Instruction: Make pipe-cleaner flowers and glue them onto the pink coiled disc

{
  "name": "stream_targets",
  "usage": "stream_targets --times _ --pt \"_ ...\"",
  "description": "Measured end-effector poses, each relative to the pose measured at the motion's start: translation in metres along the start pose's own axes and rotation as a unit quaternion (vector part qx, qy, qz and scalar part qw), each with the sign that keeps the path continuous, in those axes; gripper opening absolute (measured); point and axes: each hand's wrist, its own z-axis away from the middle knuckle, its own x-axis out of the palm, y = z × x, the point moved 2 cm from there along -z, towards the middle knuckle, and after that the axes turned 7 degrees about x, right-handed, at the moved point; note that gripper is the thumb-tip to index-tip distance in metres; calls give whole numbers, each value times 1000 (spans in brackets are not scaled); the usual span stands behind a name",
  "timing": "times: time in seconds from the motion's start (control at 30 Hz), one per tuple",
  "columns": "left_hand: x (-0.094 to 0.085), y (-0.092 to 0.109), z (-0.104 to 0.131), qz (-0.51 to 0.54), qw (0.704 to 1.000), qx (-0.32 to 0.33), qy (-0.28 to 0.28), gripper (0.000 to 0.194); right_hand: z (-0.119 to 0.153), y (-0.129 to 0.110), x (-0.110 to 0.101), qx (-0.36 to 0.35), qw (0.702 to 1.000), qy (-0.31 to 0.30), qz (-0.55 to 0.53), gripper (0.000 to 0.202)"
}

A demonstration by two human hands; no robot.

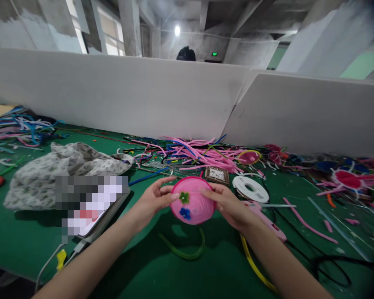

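A round pink piece coiled from pipe cleaners (199,207), with a darker pink rim, is held up over the green table between both hands. On its left side sit a green flower (184,197) and a blue flower (185,213), each with a pale centre. My left hand (157,197) grips its left edge, thumb beside the green flower. At the right edge, my right hand (226,201) pinches the piece with the thumb on its front. Below, a curved green pipe cleaner (187,254) lies on the table.
Behind lies a heap of pink pipe cleaners (202,153). A pink glue gun (266,220) and white spool (250,189) are at right, near a yellow strip (252,261). Leftward are a phone on a stand (102,211) and patterned cloth (59,166). A white partition (118,95) bounds the table.
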Motion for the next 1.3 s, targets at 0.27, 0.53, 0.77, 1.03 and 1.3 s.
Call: stream_targets --times 0.27,0.53,0.77,1.03,1.3 --pt "8 -24 1 -76 996 -33 41 52 6 13 -2 -42 984 60 -162 31" --pt "-15 -8 9 -341 936 82 6 28 24 6 -82 -175 933 235 -211 14" --pt "45 -43 51 -536 696 237 -415 43 31 4 -78 -171 906 281 -268 11" --pt "-6 12 12 -766 590 164 -197 16 49 32 -45 47 989 52 -130 36" --pt "7 -4 -50 -758 622 178 -79 21 35 47 3 65 983 -73 154 37"
